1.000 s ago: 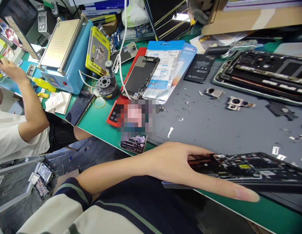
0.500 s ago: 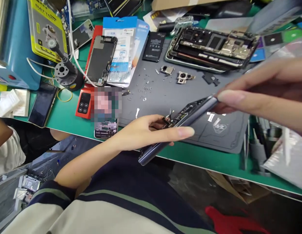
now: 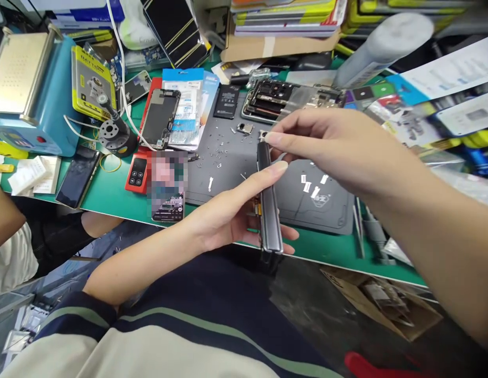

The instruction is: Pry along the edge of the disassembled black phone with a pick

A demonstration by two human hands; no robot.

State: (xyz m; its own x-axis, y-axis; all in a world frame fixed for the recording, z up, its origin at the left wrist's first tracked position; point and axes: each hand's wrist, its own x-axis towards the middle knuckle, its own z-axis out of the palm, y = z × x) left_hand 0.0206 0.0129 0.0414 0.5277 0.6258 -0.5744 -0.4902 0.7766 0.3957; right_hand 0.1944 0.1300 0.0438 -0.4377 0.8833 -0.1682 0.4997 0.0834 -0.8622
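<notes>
My left hand grips a dark opened phone body, held on edge over the front of the bench so that I see only its grey side. My right hand pinches the phone's top end with thumb and forefinger. Under both hands lies a grey work mat with small white parts and several loose screws. Beyond the mat rests a stripped phone frame, with a black battery and small camera modules to its left.
On the green bench are a phone screen assembly on blue packets, a round metal stand, a dark phone, a blue machine and a yellow package. Another person's arm shows at the left edge. Boxes and papers crowd the back and right.
The phone body has turned from lying flat near the bench edge to standing on its side. My right hand has come in and taken its top end. The view has swung right.
</notes>
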